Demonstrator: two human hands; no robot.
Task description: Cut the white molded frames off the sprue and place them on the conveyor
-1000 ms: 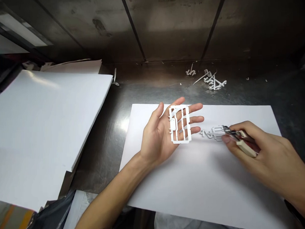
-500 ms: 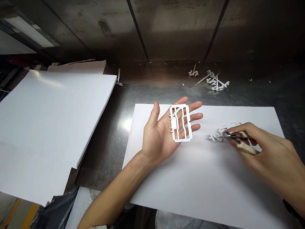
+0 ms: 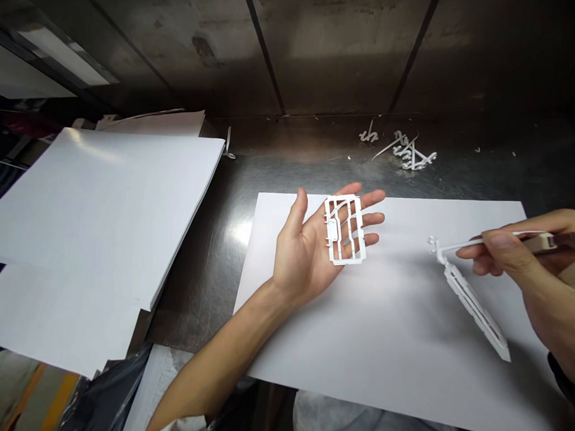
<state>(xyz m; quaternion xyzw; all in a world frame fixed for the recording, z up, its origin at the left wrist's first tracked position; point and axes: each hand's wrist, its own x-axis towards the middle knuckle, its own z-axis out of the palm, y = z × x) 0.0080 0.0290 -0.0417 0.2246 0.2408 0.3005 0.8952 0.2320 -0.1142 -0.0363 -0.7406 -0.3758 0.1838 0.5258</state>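
Note:
My left hand [image 3: 301, 259] is palm up with its fingers spread, and a thin white plastic frame [image 3: 334, 231] with slender bars rests across the palm and fingers. At the right, my right hand [image 3: 529, 257] pinches a white plastic sprue [image 3: 462, 243] between thumb and fingers. From the sprue's knobbly end, a second white plastic frame [image 3: 498, 343] hangs at a slant, seen nearly edge-on. A tool with beige handles [image 3: 542, 243], which looks like nippers, is tucked in the same hand; its jaws cannot be made out.
Beneath both hands lies a large white sheet [image 3: 368, 357] on a metal bench [image 3: 199, 269]. White plastic scraps [image 3: 410, 154] are heaped toward the back wall. At the left, stacked white boards [image 3: 103, 203] overhang the bench.
My right hand has moved right and turned, swinging its frame from near the nippers' jaws to hanging from the sprue. My left hand has hardly moved; the view has shifted slightly.

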